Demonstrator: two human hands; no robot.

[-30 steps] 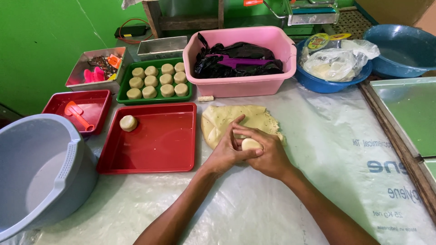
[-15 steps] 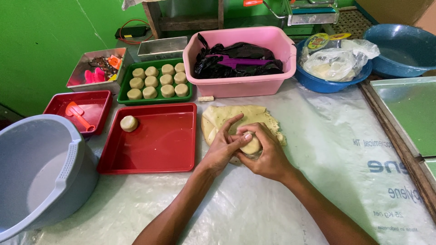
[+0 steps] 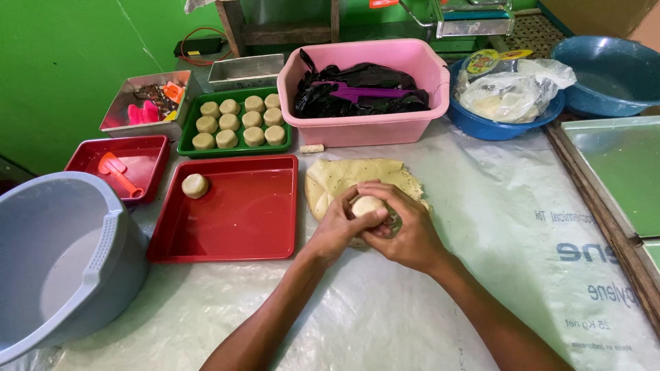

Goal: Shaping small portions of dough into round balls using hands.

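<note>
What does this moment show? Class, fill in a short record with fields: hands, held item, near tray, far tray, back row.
hands: left hand and right hand cupped together around one piece
held item: pale dough ball, over a flat dough sheet
near tray: red tray with one dough round
far tray: green tray, rows of rounds
back row: pink tub, blue bowl

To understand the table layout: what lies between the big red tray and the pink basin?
In the head view, only a small pale piece lies on the plastic sheet between the big red tray and the pink basin.
</note>
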